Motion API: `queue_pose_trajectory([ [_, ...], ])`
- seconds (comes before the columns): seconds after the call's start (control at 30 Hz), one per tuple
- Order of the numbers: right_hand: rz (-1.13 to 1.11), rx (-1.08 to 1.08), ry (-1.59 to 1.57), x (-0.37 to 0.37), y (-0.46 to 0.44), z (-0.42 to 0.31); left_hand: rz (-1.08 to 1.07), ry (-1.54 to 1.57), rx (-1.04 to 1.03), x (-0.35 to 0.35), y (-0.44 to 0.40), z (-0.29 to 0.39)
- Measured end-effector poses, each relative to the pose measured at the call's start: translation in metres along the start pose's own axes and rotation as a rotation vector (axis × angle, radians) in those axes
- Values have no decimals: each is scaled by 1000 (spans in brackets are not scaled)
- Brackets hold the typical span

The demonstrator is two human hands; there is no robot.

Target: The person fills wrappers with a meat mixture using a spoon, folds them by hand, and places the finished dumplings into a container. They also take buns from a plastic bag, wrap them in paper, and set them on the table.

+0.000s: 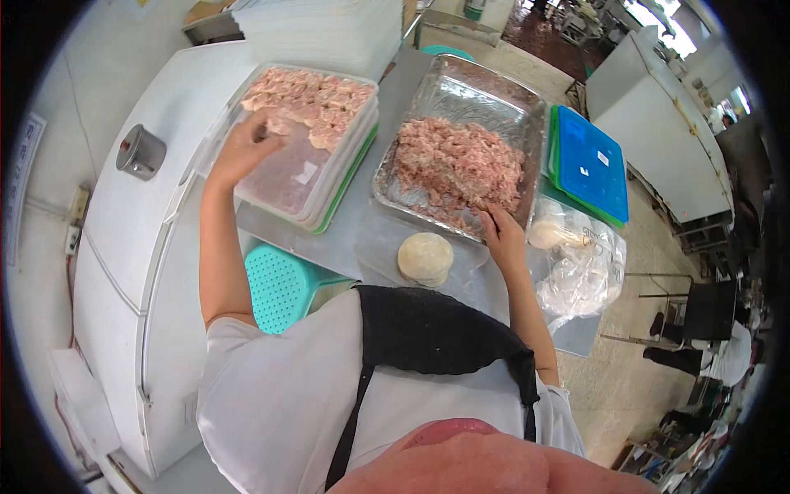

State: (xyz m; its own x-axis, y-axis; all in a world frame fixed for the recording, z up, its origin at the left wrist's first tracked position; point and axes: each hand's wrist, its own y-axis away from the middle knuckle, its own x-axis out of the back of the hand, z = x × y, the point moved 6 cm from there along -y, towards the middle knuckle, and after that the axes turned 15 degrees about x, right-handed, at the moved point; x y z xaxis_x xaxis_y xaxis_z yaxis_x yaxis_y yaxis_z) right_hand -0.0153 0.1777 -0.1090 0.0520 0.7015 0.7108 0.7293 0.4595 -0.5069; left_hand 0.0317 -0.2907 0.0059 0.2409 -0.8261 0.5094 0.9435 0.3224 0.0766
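My left hand [243, 151] is over the clear plastic tray [276, 185] on the left, with fingertips and thumb closed around a small pale dumpling [278, 126]. Rows of filled dumplings [317, 92] cover the far part of that tray; its near part is bare. At the near right edge of a deep metal pan [481, 78], my right hand [504, 237] has its fingers curled against a heap of pink minced meat [461, 160]. What those fingers hold, if anything, is hidden. Between the hands, a stack of round dough wrappers [425, 258] lies on the table in front of me.
Stacked clear trays [317, 37] rise behind the dumpling tray. Blue and green lids [588, 160] lie right of the pan, with a plastic bag [580, 267] of pale dough nearer. A turquoise stool [280, 284] is below left. A metal cup [141, 153] stands on the white freezer [107, 239].
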Motion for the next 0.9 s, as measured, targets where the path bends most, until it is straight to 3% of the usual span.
queue_pose_trajectory([
  [0.03, -8, 5, -10, -1, 0, -1, 8, -3, 10, 11, -6, -18],
  [0.1, -3, -20, 15, -1, -1, -3, 360, -364, -9, 42, -9, -33],
  [0.2, -18, -15, 36, -2, -1, -3, 428, -460, 94, 59, -18, -48],
  [0.3, -22, -48, 15, 0, -2, -4, 359, -327, 51, 35, -4, -12],
  [0.53, -1, -72, -47, -1, -3, 0, 326, -474, 49, -31, -28, -28],
  [0.7, 7, -99, -65, -4, 1, 8, 188, -477, -82, -51, -20, -12],
  [0.73, 11, -114, -68, -2, 1, 8, 184, -481, -84, -52, -22, -9],
  [0.8, 14, -109, -101, -1, 0, 9, 153, -536, 132, -50, -31, -18],
  [0.9, 11, -93, -126, -2, 1, 10, 172, -468, 52, -52, -38, -19],
])
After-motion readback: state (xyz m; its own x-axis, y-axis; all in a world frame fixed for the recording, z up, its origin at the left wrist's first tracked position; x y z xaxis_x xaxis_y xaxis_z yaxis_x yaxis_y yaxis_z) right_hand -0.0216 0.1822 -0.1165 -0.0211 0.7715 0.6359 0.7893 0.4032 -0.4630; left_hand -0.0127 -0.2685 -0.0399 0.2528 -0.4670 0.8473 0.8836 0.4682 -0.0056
